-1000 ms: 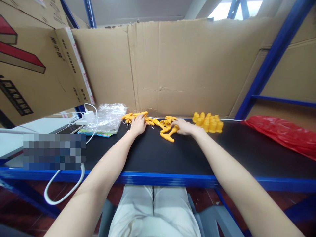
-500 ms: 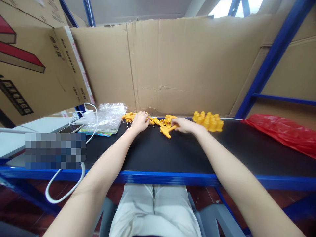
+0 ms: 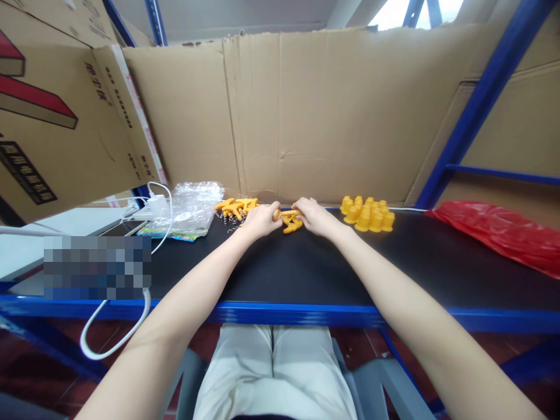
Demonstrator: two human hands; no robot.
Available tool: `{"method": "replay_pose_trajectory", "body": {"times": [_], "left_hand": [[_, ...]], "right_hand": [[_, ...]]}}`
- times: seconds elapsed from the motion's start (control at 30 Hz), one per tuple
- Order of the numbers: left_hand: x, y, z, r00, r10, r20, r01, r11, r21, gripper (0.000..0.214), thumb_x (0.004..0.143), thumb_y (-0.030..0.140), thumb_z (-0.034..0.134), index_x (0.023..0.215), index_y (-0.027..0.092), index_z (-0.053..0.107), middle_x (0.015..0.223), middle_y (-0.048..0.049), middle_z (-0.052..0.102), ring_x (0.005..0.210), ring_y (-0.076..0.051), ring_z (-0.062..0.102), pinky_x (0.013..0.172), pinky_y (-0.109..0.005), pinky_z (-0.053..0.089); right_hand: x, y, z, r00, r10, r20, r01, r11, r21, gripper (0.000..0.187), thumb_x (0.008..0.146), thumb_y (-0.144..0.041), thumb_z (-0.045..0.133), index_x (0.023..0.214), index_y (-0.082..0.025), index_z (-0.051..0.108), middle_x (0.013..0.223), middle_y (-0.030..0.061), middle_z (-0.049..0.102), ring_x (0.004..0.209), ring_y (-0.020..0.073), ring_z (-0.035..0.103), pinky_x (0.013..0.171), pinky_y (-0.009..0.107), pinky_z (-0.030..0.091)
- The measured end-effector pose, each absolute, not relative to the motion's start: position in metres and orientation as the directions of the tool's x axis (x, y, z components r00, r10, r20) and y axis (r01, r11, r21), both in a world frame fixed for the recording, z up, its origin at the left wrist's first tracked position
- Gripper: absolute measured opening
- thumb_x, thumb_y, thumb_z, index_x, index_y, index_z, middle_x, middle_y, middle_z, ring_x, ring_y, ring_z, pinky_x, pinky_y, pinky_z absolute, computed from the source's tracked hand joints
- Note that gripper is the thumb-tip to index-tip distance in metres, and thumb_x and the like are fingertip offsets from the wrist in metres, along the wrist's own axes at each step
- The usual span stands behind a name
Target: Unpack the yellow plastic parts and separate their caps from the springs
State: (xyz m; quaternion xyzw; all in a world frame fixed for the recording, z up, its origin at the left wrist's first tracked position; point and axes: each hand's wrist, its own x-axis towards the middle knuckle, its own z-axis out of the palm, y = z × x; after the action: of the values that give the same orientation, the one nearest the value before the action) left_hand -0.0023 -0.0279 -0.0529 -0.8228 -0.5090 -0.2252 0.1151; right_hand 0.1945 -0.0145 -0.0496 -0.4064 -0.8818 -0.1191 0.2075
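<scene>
My left hand [image 3: 261,219] is closed round a yellow plastic piece [image 3: 276,214], mostly hidden by the fingers. Facing it, my right hand [image 3: 315,216] pinches the end of a slim yellow plastic piece [image 3: 287,213] that spans the gap between both hands. Whether the two pieces join, I cannot tell. Just below them lies a yellow T-shaped corkscrew handle [image 3: 292,226] on the black tabletop. Left of my left hand is a pile of yellow-handled corkscrews [image 3: 236,206] with bare metal spirals.
Several yellow plastic cups [image 3: 370,214] stand grouped right of my right hand. A red plastic bag [image 3: 494,233] lies at the far right. Clear plastic wrap [image 3: 195,207] and a white charger with cable [image 3: 158,205] are at left. Cardboard [image 3: 341,116] walls the back.
My left hand has moved right off the corkscrew pile and closed on a yellow piece. My right hand has shifted left and slightly back, so the hands nearly meet.
</scene>
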Motion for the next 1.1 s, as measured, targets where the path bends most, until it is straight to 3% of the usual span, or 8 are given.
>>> {"method": "replay_pose_trajectory", "body": {"times": [0.2,0.4,0.53,0.67,0.77,0.97,1.1], "left_hand": [[0.0014,-0.0317,-0.0501,0.294,0.802,0.52,0.938,-0.347,0.005,0.034,0.079,0.032,0.054,0.111,0.022,0.056,0.101,-0.007,0.068,0.093,-0.023,0.063,0.074,-0.03,0.044],[0.0054,-0.0346,-0.0482,0.291,0.802,0.521,0.94,-0.342,0.002,0.035,0.078,0.036,0.053,0.109,0.02,0.058,0.093,-0.0072,0.069,0.087,-0.023,0.064,0.07,-0.029,0.043],[0.0053,-0.0349,-0.0476,0.287,0.797,0.532,0.939,-0.343,0.007,0.035,0.077,0.037,0.053,0.108,0.02,0.059,0.092,-0.0069,0.07,0.086,-0.023,0.065,0.068,-0.029,0.043],[0.0029,-0.0332,-0.0491,0.293,0.787,0.542,0.938,-0.346,-0.005,0.036,0.077,0.038,0.053,0.107,0.02,0.06,0.092,-0.0075,0.07,0.086,-0.025,0.065,0.068,-0.03,0.043],[0.0022,-0.032,-0.05,0.295,0.787,0.541,0.938,-0.347,-0.008,0.035,0.077,0.039,0.053,0.107,0.021,0.06,0.092,-0.0073,0.07,0.086,-0.026,0.065,0.068,-0.031,0.044],[0.0045,-0.0337,-0.0489,0.31,0.802,0.51,0.934,-0.358,-0.005,0.036,0.076,0.037,0.053,0.108,0.021,0.059,0.095,-0.0072,0.07,0.088,-0.025,0.065,0.071,-0.031,0.044],[0.0048,-0.0353,-0.0479,0.296,0.811,0.504,0.935,-0.354,0.02,0.036,0.077,0.037,0.053,0.107,0.021,0.06,0.092,-0.0073,0.07,0.086,-0.024,0.065,0.071,-0.032,0.045]], "right_hand": [[0.1873,-0.0203,-0.0496,-0.56,0.74,0.372,0.816,0.57,0.093,0.022,0.091,-0.013,0.043,0.109,-0.011,0.056,0.107,0.0143,0.062,0.103,0.0241,0.057,0.095,0.041,0.036],[0.1899,-0.0237,-0.0442,-0.547,0.723,0.423,0.824,0.553,0.121,0.021,0.085,-0.011,0.052,0.105,-0.012,0.055,0.108,0.0132,0.062,0.105,0.0248,0.057,0.102,0.044,0.031],[0.1919,-0.024,-0.0433,-0.52,0.724,0.453,0.828,0.557,0.06,0.023,0.084,-0.011,0.053,0.106,-0.013,0.052,0.108,0.0127,0.063,0.103,0.0239,0.059,0.102,0.044,0.033],[0.1934,-0.0198,-0.0484,-0.516,0.757,0.401,0.818,0.575,-0.034,0.023,0.09,-0.024,0.049,0.112,-0.015,0.052,0.117,0.013,0.063,0.109,0.0256,0.058,0.107,0.059,0.02],[0.1938,-0.0178,-0.05,-0.522,0.77,0.366,0.816,0.576,-0.049,0.025,0.095,-0.025,0.038,0.111,-0.016,0.055,0.119,0.0124,0.062,0.111,0.0248,0.057,0.107,0.063,0.015],[0.1938,-0.0207,-0.0445,-0.542,0.755,0.369,0.816,0.578,0.016,0.017,0.089,-0.02,0.047,0.103,-0.015,0.056,0.109,0.0118,0.064,0.104,0.0236,0.058,0.106,0.058,0.022],[0.1943,-0.0216,-0.042,-0.552,0.725,0.412,0.816,0.571,0.088,0.016,0.086,-0.019,0.053,0.102,-0.015,0.054,0.104,0.011,0.062,0.099,0.0238,0.058,0.098,0.048,0.034]]}}
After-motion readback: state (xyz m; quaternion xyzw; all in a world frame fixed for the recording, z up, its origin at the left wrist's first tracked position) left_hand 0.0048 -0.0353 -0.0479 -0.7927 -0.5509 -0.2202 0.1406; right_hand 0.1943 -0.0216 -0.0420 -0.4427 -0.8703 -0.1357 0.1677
